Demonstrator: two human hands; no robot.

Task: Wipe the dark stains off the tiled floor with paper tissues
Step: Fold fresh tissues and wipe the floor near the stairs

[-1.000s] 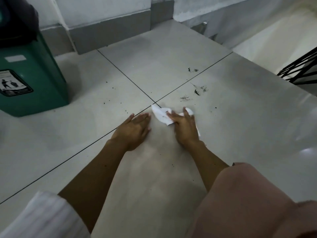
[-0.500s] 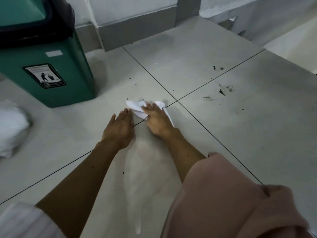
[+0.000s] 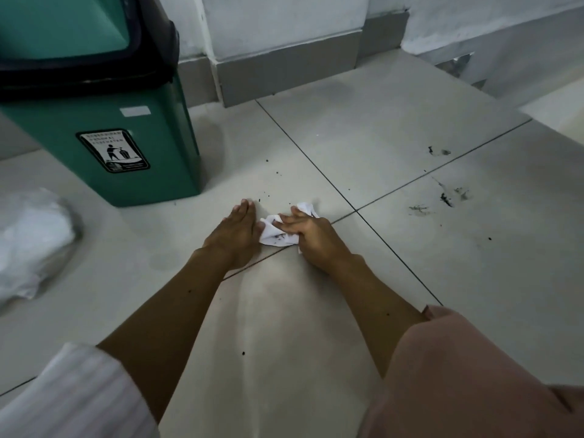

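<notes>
Two hands work on the pale tiled floor [image 3: 395, 99] just in front of the green trash bin [image 3: 126, 147]. Nearer the bin, the left hand [image 3: 232, 237] lies flat on the tile with its fingers straight and together, grasping nothing. Just beside it, on the side away from the bin, the right hand [image 3: 311, 237] clutches a crumpled white paper tissue [image 3: 278, 233], fingers curled over it and pressing it to the floor; dark smudges show on the tissue. Dark stains [image 3: 442, 197] mark the tiles well beyond the right hand, far from the bin, and small black specks [image 3: 267, 161] dot the floor near the bin's base. A blurred white bundle [image 3: 31, 241] lies on the bin's other side.
</notes>
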